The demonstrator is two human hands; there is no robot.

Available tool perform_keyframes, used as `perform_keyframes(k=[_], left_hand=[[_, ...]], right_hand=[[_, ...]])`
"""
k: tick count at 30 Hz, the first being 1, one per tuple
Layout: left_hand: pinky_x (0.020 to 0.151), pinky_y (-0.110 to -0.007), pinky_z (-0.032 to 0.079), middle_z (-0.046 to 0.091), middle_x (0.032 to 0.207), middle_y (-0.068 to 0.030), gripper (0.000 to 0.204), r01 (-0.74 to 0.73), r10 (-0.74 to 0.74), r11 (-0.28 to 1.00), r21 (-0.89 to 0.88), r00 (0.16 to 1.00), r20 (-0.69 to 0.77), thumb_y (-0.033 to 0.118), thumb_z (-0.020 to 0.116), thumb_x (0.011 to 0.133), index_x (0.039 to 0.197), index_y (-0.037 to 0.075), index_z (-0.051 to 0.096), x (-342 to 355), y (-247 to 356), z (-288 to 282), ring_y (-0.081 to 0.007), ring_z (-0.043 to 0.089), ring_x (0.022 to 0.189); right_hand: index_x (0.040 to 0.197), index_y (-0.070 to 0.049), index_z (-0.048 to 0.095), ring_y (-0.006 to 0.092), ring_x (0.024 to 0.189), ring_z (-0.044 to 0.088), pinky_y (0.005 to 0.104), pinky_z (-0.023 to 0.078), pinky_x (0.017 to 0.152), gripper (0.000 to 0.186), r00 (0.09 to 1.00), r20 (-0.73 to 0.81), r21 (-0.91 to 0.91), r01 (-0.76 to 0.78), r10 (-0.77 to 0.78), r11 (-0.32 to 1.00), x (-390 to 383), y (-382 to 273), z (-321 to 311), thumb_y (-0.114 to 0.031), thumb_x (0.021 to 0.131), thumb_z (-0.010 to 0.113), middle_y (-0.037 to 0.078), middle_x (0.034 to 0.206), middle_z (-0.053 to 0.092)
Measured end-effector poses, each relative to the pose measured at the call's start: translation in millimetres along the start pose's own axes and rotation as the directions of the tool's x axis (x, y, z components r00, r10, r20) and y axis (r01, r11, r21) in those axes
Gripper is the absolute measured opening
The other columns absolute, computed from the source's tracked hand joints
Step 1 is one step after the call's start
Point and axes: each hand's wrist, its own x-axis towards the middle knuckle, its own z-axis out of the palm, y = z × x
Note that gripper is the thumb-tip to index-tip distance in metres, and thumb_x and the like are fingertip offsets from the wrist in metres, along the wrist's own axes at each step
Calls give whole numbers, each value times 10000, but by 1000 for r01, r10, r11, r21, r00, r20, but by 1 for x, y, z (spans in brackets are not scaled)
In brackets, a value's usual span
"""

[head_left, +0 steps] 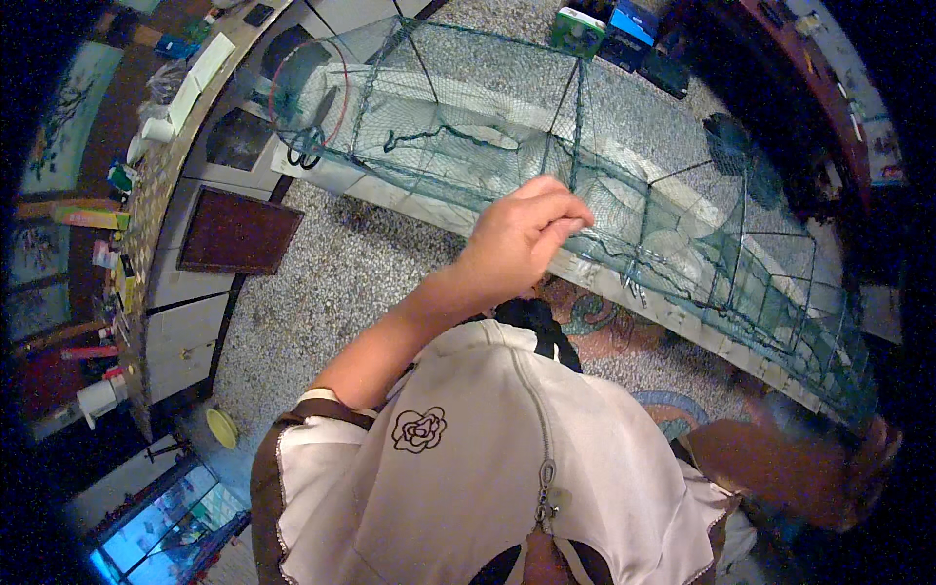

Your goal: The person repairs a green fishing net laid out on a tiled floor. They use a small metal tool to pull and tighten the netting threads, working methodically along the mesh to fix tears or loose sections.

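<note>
Along a narrow white bench (314,173), green netting (624,200) stretches below a left hand (531,234) whose fingers (561,207) pinch together, any strand between them indiscernible, and a hard tug could snag it on the scissors (315,135), the blurred right hand (871,466) showing no readable grip.

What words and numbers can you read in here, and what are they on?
None can be read clearly.
Green box: any print is too small and blurred.
Blue box: too blurred.
Yellow-green box at left: too small.
Green net: no readable writing.
Light shirt: a flower drawing, not a word.
</note>
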Motion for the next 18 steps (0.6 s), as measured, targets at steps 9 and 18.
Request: perform_keyframes(k=[9,18], left_hand=[[773,-347,478,567,918,-130,95,-10,-3,985,174,997,77,-5,529,814,892,16,580,-21,-4,-16,-300,579,870],[715,-339,500,560,965,-137,165,7,-30,976,218,994,102,-29,513,791,935,35,564,-21,-2,-20,-307,591,876]], right_hand=[[846,-50,620,241,797,561,330,460,689,101,572,819,99,-57,-49,993,-69,-60,212,-32,747,631,89,817,557],[808,-83,636,256,766,527,368,455,636,121,445,891,4,196,-93,981,-90,-55,240,-30,700,615,78,776,541]])
